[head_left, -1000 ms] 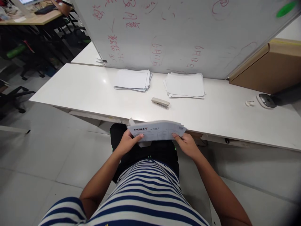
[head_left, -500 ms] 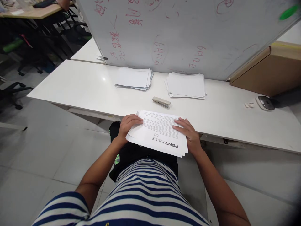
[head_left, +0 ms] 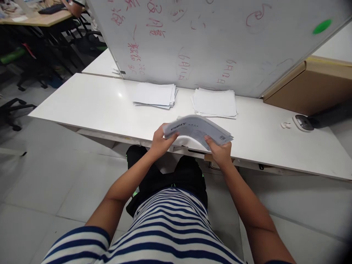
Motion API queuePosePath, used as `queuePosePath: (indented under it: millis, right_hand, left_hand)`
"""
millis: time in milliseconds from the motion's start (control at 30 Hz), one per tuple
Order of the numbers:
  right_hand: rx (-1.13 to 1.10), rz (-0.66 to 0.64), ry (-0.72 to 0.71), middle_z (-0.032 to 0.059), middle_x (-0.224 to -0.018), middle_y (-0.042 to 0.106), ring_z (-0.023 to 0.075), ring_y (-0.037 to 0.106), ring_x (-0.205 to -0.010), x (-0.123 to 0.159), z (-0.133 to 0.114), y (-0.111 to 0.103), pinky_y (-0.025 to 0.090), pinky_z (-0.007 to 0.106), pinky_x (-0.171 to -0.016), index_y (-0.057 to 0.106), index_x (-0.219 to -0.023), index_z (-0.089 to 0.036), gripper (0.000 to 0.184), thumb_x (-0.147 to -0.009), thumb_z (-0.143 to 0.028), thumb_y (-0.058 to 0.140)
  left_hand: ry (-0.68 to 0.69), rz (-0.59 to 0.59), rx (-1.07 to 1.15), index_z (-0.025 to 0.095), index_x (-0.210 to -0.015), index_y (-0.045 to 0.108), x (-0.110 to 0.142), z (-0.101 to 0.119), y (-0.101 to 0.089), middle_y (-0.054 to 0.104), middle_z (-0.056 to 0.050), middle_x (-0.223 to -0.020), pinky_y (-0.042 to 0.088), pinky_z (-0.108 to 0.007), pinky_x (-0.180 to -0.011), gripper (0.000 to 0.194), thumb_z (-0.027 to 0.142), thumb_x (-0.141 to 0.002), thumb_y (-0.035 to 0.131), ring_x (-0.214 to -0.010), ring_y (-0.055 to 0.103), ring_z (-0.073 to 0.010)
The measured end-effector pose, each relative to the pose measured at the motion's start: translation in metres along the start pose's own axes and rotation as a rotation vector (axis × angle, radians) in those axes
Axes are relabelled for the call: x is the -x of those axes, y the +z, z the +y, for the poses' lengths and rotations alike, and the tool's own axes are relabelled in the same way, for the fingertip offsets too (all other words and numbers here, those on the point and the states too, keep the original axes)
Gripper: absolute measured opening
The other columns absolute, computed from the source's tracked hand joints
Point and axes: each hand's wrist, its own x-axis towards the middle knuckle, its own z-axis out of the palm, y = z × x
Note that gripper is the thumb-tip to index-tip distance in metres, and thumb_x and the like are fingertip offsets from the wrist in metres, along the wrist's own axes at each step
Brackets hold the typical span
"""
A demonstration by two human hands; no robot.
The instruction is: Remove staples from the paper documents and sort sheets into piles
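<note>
A few printed paper sheets are held up at the desk's front edge, bowed into an arch. My left hand pinches their left end, thumb on the near face. At the right end my right hand grips them the same way. Dark "PONY" lettering shows on the face toward me. Beyond the sheets lie two stacks of white paper, a left stack and a right stack. The stapler seen earlier is hidden behind the raised sheets, apart from perhaps a sliver.
The white desk runs across in front of me. A whiteboard with red writing stands along its back. At the right are a cardboard box, a mouse and a small white object. Another person's arm shows far left.
The sheets went from lying nearly flat above my lap to being raised, tilted up and bent over the desk edge. Both hands moved forward with them, and the stapler became covered.
</note>
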Motion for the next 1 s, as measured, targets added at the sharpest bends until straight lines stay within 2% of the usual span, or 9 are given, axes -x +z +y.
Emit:
queuePosePath:
  millis: [100, 233, 300, 367, 433, 600, 733, 867, 1000]
  right_hand:
    - [-0.056, -0.024, -0.034, 0.0087, -0.097, 0.075, 0.0313, 0.066, -0.107, -0.003, -0.003, 0.005, 0.050, 0.049, -0.097, 0.073, -0.093, -0.017, 0.036, -0.072, -0.046, 0.076]
    - [-0.056, -0.091, 0.037, 0.0102, -0.104, 0.074, 0.0306, 0.064, -0.111, -0.002, 0.008, 0.008, 0.050, 0.047, -0.098, 0.071, -0.102, -0.015, 0.042, -0.073, -0.046, 0.075]
    - [-0.055, -0.103, 0.056, 0.0101, -0.107, 0.073, 0.0297, 0.064, -0.112, 0.000, 0.014, 0.010, 0.048, 0.047, -0.101, 0.071, -0.103, -0.016, 0.042, -0.074, -0.047, 0.074]
    - [-0.063, -0.108, 0.056, 0.0097, -0.108, 0.073, 0.0295, 0.063, -0.113, 0.003, 0.019, 0.013, 0.047, 0.046, -0.102, 0.072, -0.102, -0.016, 0.042, -0.075, -0.048, 0.072]
    - [-0.064, -0.104, 0.074, 0.0096, -0.108, 0.073, 0.0298, 0.062, -0.115, 0.005, 0.021, 0.015, 0.047, 0.047, -0.102, 0.071, -0.103, -0.017, 0.044, -0.075, -0.050, 0.071]
    - [-0.021, -0.063, 0.096, 0.0090, -0.113, 0.071, 0.0283, 0.060, -0.118, 0.008, 0.022, 0.015, 0.047, 0.043, -0.102, 0.070, -0.109, -0.018, 0.046, -0.076, -0.050, 0.069]
    - [-0.003, -0.062, 0.088, 0.0085, -0.111, 0.072, 0.0271, 0.061, -0.116, 0.006, 0.026, 0.013, 0.047, 0.041, -0.101, 0.070, -0.107, -0.018, 0.044, -0.076, -0.049, 0.070]
    - [0.023, -0.034, 0.167, 0.0113, -0.115, 0.071, 0.0273, 0.063, -0.112, 0.011, 0.031, 0.016, 0.048, 0.042, -0.100, 0.068, -0.109, -0.015, 0.048, -0.077, -0.050, 0.068]
    - [0.051, -0.030, 0.143, 0.0120, -0.117, 0.070, 0.0265, 0.063, -0.113, 0.026, 0.028, 0.009, 0.046, 0.041, -0.102, 0.068, -0.109, -0.015, 0.045, -0.079, -0.049, 0.066]
  left_hand:
    - [-0.043, -0.001, 0.173, 0.019, -0.086, 0.068, -0.005, -0.004, 0.008, 0.070, -0.007, -0.105, 0.052, -0.039, -0.092, 0.024, 0.041, -0.077, 0.074, -0.104, 0.065, -0.0235]
    - [-0.327, -0.084, 0.375, 0.016, -0.102, 0.068, -0.012, -0.020, 0.011, 0.072, -0.010, -0.106, 0.055, -0.044, -0.089, 0.041, 0.041, -0.071, 0.079, -0.100, 0.068, -0.0261]
    - [-0.387, -0.158, 0.448, 0.016, -0.108, 0.068, -0.014, -0.024, 0.010, 0.072, -0.011, -0.111, 0.054, -0.046, -0.092, 0.044, 0.039, -0.072, 0.079, -0.105, 0.067, -0.0270]
    - [-0.388, -0.239, 0.462, 0.018, -0.111, 0.069, -0.014, -0.024, 0.009, 0.071, -0.010, -0.116, 0.052, -0.046, -0.096, 0.043, 0.037, -0.074, 0.078, -0.110, 0.065, -0.0274]
    - [-0.389, -0.263, 0.444, 0.018, -0.110, 0.070, -0.013, -0.022, 0.009, 0.071, -0.010, -0.117, 0.051, -0.047, -0.098, 0.041, 0.036, -0.074, 0.077, -0.111, 0.065, -0.0280]
    - [-0.344, -0.153, 0.376, 0.016, -0.105, 0.071, -0.010, -0.022, 0.010, 0.073, -0.009, -0.111, 0.053, -0.048, -0.096, 0.039, 0.039, -0.074, 0.076, -0.108, 0.066, -0.0290]
    - [-0.281, -0.142, 0.340, 0.017, -0.107, 0.070, -0.007, -0.026, 0.010, 0.073, -0.008, -0.109, 0.053, -0.047, -0.095, 0.042, 0.041, -0.073, 0.077, -0.106, 0.067, -0.0284]
    - [-0.316, -0.190, 0.386, 0.016, -0.105, 0.071, -0.003, -0.028, 0.013, 0.074, -0.009, -0.108, 0.054, -0.048, -0.094, 0.043, 0.041, -0.070, 0.080, -0.105, 0.067, -0.0286]
    - [-0.383, -0.165, 0.376, 0.016, -0.103, 0.072, 0.005, -0.020, 0.016, 0.074, -0.010, -0.108, 0.053, -0.050, -0.095, 0.043, 0.040, -0.070, 0.081, -0.106, 0.067, -0.0299]
